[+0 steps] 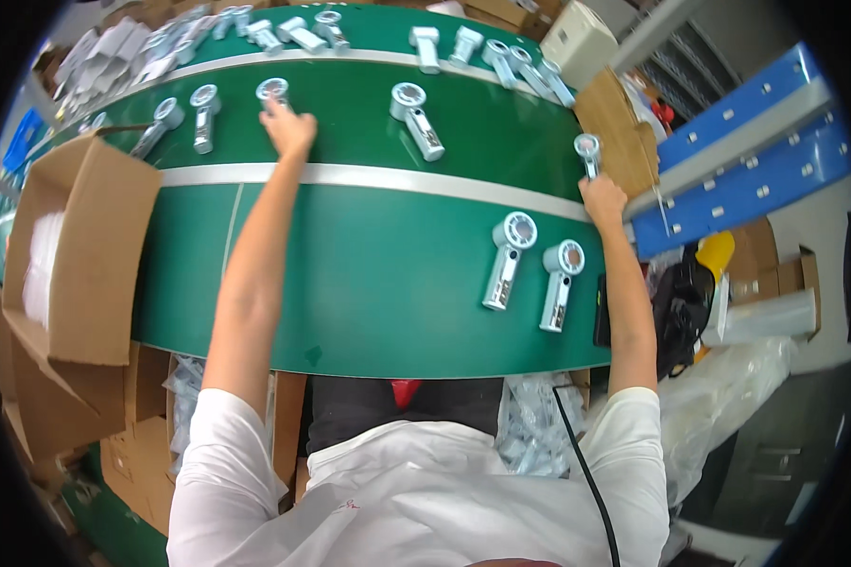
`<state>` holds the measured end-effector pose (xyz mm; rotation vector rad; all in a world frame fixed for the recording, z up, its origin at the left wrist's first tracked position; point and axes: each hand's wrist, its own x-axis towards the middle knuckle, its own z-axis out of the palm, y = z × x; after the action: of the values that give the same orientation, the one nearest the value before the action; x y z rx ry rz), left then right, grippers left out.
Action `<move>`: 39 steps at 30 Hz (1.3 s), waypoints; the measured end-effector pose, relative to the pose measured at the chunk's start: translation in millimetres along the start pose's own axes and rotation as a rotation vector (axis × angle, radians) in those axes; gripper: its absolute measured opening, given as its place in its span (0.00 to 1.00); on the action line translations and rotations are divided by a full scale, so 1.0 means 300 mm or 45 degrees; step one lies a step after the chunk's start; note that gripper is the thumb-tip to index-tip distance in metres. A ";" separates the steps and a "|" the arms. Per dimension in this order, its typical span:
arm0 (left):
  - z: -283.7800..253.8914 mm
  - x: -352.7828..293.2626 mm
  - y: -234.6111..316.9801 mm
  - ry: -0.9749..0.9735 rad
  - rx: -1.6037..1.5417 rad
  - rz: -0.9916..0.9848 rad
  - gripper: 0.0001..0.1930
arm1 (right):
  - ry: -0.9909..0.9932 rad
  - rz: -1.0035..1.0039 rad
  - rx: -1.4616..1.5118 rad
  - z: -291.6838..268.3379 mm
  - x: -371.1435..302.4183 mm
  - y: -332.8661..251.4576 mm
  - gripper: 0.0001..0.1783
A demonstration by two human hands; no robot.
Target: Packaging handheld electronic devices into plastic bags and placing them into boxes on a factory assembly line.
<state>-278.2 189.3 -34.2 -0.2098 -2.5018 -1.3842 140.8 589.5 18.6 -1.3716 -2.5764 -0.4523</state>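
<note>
Both my arms reach forward over a green work surface. My left hand (288,130) is closed on the handle of a light blue handheld fan (272,89) on the far green belt. On the right, my right hand (603,197) grips the lower handle of another handheld fan (587,146), its round head pointing away from me. Between the hands, a handheld fan (416,120) lies tilted on the belt. Two more, a handheld fan (510,259) and its neighbour fan (561,283), lie on the near table beside my right forearm.
A cardboard box (104,246) stands open at the left. Two fans, a tilted one (158,128) and an upright-lying one (204,118), rest left of my left hand. Several fans line the far side beyond a white rail (369,178). A blue perforated beam (747,180) borders the right.
</note>
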 end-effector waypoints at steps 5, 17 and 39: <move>-0.070 -0.075 0.113 -0.070 -0.149 -0.038 0.39 | 0.008 0.111 0.314 -0.190 -0.145 0.060 0.28; -0.370 -0.876 0.358 -0.518 -0.538 0.613 0.35 | -0.030 0.058 0.561 -0.191 -0.555 0.078 0.24; 0.051 -0.573 0.575 -0.746 0.145 0.966 0.25 | 0.185 1.453 0.907 -0.074 -1.595 1.634 0.22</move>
<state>-72.9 295.0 44.9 -1.5376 -2.4387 -0.9282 814.4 469.0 -19.0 -2.0010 -1.2268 0.4780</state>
